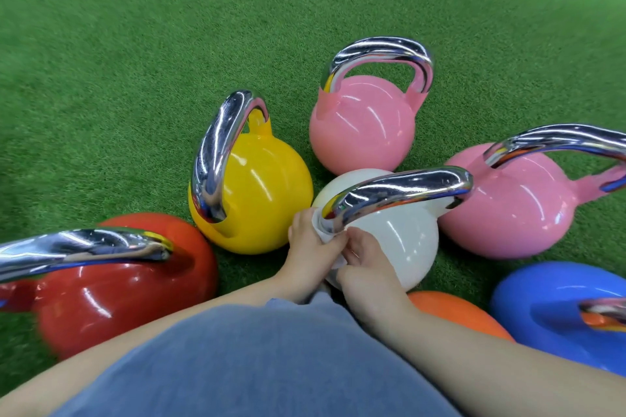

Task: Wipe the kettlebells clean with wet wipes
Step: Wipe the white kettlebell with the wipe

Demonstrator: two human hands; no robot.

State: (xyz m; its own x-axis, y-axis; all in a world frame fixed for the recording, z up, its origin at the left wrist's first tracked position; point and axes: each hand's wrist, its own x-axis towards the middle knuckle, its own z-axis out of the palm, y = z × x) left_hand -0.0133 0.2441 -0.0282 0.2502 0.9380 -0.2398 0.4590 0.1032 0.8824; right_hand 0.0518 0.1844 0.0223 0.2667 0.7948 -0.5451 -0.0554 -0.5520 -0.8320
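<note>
Seven kettlebells clustered on green artificial turf [135, 44], close enough to reach in turn without shifting position. White kettlebell [399, 240] at the centre, upright, nearest the body and evidently the one in hand. Wet wipe [320, 225] wrapped around the near foot of its chrome handle [399, 193], where metal meets the white shell. Left hand [310, 247] closed around the wipe and the handle foot, a narrow clamped grip, probably to pull the cloth round the curve. Right hand [364, 267] just beside it, fingertips pinching the trailing end of the wipe against the shell; likely keeping the cloth taut so it does not bunch.

Around the centre: yellow kettlebell [257, 193] to the left, near or touching the white one; red kettlebell [128, 281] near the left edge; two pink kettlebells, one behind [362, 125] and one to the right [515, 203], the latter pressed against the white shell; blue kettlebell [548, 311] and an orange one [454, 311] partly hidden by the right forearm.

No containers visible; no wipe packet in view. Handle work judged underway, most of the shell apparently still to do.
</note>
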